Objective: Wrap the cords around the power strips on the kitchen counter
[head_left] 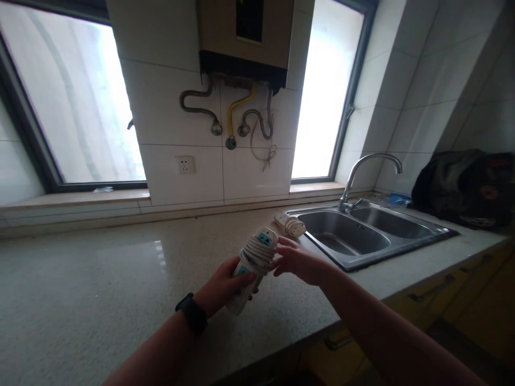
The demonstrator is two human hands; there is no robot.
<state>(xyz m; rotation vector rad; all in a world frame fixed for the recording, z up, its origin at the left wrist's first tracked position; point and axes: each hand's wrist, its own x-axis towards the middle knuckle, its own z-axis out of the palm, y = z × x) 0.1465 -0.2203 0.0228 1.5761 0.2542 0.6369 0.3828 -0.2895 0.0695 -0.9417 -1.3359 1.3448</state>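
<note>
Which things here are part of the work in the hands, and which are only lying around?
In use: power strip with cord wound around it, held by left hand, touched by right hand.

Lying about: second wound strip, sink, faucet, wall socket, dark bag.

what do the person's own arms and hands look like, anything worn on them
Both forearms are bare, with no sleeves in view and no gloves. The left hand has a black band with a flat dark face, like a smartwatch or fitness band, snug around the wrist. The right hand and its wrist carry nothing. No rings or markings can be made out in the dim light.
</note>
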